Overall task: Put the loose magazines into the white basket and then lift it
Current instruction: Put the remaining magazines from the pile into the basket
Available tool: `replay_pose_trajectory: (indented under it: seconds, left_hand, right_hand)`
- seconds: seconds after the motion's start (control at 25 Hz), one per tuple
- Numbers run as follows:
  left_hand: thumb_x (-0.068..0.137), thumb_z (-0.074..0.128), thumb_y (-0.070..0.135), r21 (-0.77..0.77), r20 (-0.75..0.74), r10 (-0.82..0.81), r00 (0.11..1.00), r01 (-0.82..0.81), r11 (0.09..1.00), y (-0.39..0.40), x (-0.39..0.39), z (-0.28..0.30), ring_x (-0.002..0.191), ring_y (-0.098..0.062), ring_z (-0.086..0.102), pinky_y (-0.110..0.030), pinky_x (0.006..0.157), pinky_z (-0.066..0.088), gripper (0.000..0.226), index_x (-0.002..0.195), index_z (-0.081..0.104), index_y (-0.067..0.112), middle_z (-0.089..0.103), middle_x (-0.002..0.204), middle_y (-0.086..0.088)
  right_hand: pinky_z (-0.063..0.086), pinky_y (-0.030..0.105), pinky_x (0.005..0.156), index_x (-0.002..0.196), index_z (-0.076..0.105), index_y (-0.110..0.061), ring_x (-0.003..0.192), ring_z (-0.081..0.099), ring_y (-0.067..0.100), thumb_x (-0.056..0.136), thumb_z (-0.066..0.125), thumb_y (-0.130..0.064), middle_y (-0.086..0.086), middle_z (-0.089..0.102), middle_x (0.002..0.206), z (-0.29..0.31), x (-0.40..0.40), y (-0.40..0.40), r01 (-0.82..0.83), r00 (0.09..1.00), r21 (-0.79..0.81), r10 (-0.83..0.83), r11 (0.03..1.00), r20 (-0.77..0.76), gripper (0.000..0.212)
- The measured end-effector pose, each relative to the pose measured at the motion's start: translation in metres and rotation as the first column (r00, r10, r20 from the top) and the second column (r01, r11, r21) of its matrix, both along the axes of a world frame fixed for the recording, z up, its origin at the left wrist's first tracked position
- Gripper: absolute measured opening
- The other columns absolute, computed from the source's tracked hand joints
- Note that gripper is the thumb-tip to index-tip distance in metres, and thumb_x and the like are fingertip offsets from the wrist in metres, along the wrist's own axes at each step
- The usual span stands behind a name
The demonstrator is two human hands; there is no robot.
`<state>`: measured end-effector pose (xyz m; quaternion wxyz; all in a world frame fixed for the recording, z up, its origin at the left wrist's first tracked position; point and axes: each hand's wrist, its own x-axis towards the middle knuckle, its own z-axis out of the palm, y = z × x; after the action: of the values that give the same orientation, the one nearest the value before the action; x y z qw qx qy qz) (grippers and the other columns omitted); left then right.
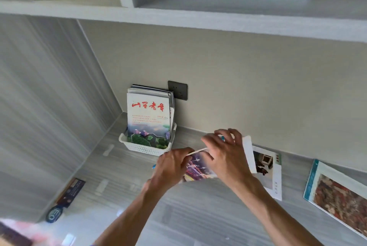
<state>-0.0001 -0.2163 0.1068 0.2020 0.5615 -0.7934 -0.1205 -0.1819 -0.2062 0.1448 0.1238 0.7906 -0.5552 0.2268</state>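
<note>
We grip one magazine [198, 166] with both hands, left hand [172, 164] and right hand [226, 156] closed on its edges, above the desk [198, 216] just beside the white basket [145, 147] holding upright magazines [149, 114].

Basket [148, 149] against back wall, magazines [149, 114] upright inside, two loose magazines [273, 172] lying on desk [198, 216] to its right
</note>
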Motion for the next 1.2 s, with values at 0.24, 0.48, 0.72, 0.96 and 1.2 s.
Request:
replay_pose_trajectory:
  seconds: [0.24, 0.48, 0.72, 0.96, 1.2]
  left_hand:
    - [0.092, 0.057, 0.018, 0.129, -0.629, -0.037, 0.777, 0.151, 0.980, -0.026, 0.109, -0.002, 0.080, -0.004, 0.068, -0.024, 0.067, 0.053, 0.017, 0.100, 0.070, 0.027, 0.075, 0.086, 0.008]
    - [0.087, 0.062, 0.022, 0.287, -0.841, 0.201, 0.503, 0.098, 0.953, -0.044, 0.172, -0.034, 0.084, -0.022, 0.074, -0.027, 0.065, 0.057, 0.019, 0.105, 0.069, 0.021, 0.076, 0.095, -0.004]
    - [0.084, 0.063, 0.030, 0.174, -0.742, 0.338, 0.579, -0.321, 0.931, -0.128, 0.224, -0.019, 0.078, -0.024, 0.071, -0.036, 0.064, 0.057, 0.017, 0.098, 0.071, 0.023, 0.074, 0.090, -0.009]
    - [0.095, 0.053, 0.016, 0.399, -0.575, 0.506, 0.643, -0.320, 0.860, -0.189, 0.248, -0.038, 0.091, -0.030, 0.069, -0.039, 0.076, 0.052, 0.018, 0.100, 0.068, 0.010, 0.073, 0.099, -0.011]
    - [0.095, 0.054, 0.022, 0.390, -0.611, 0.544, 0.575, -0.379, 0.839, -0.190, 0.259, -0.058, 0.088, -0.024, 0.067, -0.034, 0.071, 0.054, 0.007, 0.096, 0.060, 0.024, 0.071, 0.102, -0.005]
  right_hand:
    - [0.046, 0.048, 0.099, 0.143, 0.024, -0.035, 0.125, 0.051, 0.026, 0.071, 0.083, -0.024, 0.003, 0.041, 0.147, -0.031, 0.007, -0.023, 0.092, 0.168, 0.555, -0.562, 0.827, 0.810, 0.093]
    - [0.049, 0.026, 0.053, 0.107, 0.071, -0.017, 0.066, 0.069, 0.018, 0.080, 0.073, -0.023, 0.006, 0.076, 0.081, -0.056, 0.075, -0.053, -0.343, 0.085, 0.634, -0.650, 0.693, 0.755, 0.028]
    - [0.055, 0.018, 0.056, 0.090, 0.075, -0.029, 0.071, 0.073, 0.009, 0.089, 0.066, -0.015, -0.008, 0.078, 0.084, -0.036, 0.157, -0.132, -0.247, 0.074, 0.481, -0.479, 0.841, 0.875, 0.017]
    - [0.047, 0.027, 0.060, 0.091, 0.070, -0.026, 0.069, 0.064, 0.013, 0.094, 0.055, -0.027, -0.005, 0.071, 0.081, -0.055, 0.192, -0.177, 0.028, 0.450, 0.606, -0.551, 0.795, 0.703, 0.016]
    - [0.059, 0.045, 0.076, 0.089, 0.072, -0.036, 0.076, 0.073, 0.019, 0.093, 0.057, -0.030, -0.019, 0.070, 0.075, -0.067, 0.206, -0.193, -0.053, 0.327, 0.655, -0.607, 0.754, 0.724, 0.016]
